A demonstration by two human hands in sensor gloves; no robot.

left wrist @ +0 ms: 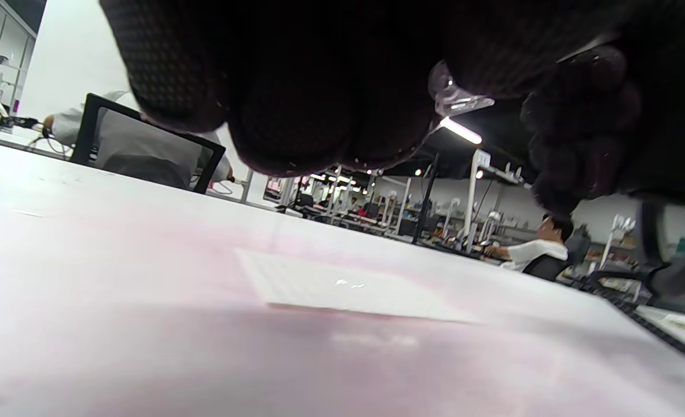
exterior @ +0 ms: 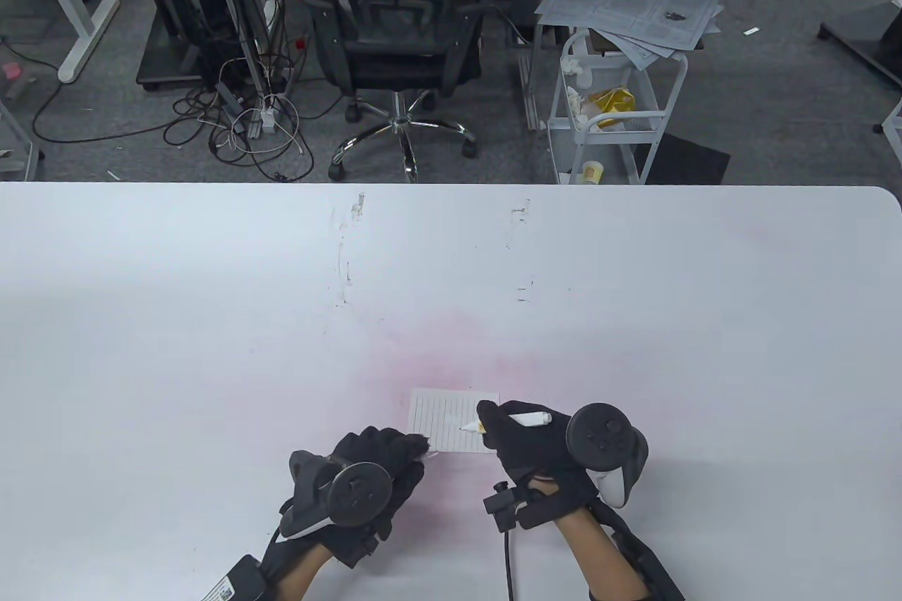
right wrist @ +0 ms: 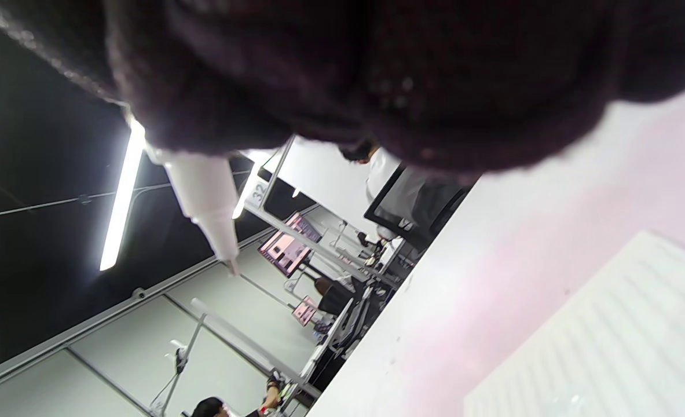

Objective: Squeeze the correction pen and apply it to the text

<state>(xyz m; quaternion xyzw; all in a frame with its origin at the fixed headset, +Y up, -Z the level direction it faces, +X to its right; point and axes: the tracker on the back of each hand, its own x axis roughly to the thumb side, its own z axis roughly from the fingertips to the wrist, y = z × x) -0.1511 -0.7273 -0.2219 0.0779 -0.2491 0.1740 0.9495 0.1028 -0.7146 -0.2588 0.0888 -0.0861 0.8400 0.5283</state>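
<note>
The right hand (exterior: 525, 449) grip pinches the correction pen (exterior: 509, 420) over the lined paper (exterior: 451, 421); left hand (exterior: 366, 471) fingers curl beside it.

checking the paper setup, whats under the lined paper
The lined paper lies flat on the white table, on a pink-stained patch. The left hand covers its near-left corner; anything beneath is hidden.

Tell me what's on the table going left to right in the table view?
Left hand → paper → pen → right hand.
</note>
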